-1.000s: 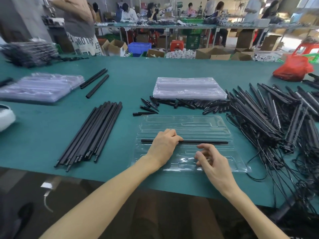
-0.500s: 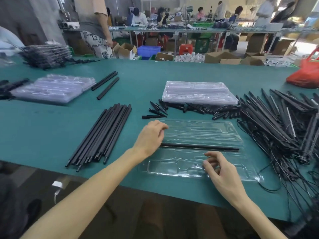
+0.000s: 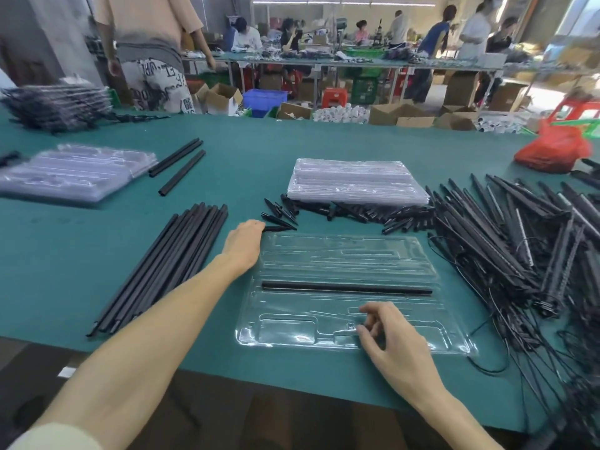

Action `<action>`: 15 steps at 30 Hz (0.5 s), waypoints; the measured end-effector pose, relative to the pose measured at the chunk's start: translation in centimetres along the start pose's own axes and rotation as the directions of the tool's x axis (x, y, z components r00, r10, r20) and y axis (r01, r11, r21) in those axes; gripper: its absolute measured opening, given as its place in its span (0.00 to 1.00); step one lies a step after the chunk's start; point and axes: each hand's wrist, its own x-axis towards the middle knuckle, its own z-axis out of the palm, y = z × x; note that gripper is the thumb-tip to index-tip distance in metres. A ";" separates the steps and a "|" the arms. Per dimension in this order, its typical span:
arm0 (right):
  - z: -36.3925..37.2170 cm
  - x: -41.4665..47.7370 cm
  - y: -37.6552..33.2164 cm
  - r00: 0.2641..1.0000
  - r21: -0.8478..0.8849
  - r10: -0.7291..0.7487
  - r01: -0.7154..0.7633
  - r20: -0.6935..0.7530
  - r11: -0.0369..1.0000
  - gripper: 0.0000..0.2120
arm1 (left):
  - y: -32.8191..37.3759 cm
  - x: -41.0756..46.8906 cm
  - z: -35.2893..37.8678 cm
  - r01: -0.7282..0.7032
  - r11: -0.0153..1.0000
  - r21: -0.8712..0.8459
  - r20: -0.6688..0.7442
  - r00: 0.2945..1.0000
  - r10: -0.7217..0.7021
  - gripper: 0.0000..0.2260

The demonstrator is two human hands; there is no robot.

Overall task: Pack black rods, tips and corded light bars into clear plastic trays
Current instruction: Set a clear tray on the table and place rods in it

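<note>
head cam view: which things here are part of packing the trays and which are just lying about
In the job: clear tray with one black rod lying in it; rod bundle; black tips; corded light bars; stack of empty trays.
Lying about: red plastic bag on the table; blue crate and cardboard box beyond the table.
</note>
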 end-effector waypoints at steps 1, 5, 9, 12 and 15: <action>0.0 0.0 0.0 1.000 0.000 0.000 0.000 -0.001 1.000 0.12 | 0.1 0.1 0.0 -0.007 1.000 0.028 0.001 1.000 0.007 0.23; 0.0 0.0 0.0 1.000 0.001 0.006 -0.006 -0.004 1.000 0.12 | 0.3 0.3 -0.5 -0.012 0.994 0.106 -0.074 0.997 0.020 0.21; -0.1 0.0 0.0 1.000 -0.003 0.002 -0.002 -0.004 1.000 0.11 | 0.4 0.2 -1.0 -0.033 0.989 0.142 -0.089 0.995 0.046 0.18; -0.1 0.0 -0.1 1.000 -0.011 0.000 0.000 -0.002 1.000 0.11 | 0.2 -0.2 -0.9 -0.016 0.987 0.157 -0.068 0.997 0.027 0.16; -0.1 0.0 -0.1 1.000 -0.011 0.002 -0.002 -0.004 1.000 0.11 | 0.2 -0.9 -0.9 0.030 0.975 0.218 -0.047 0.999 -0.021 0.10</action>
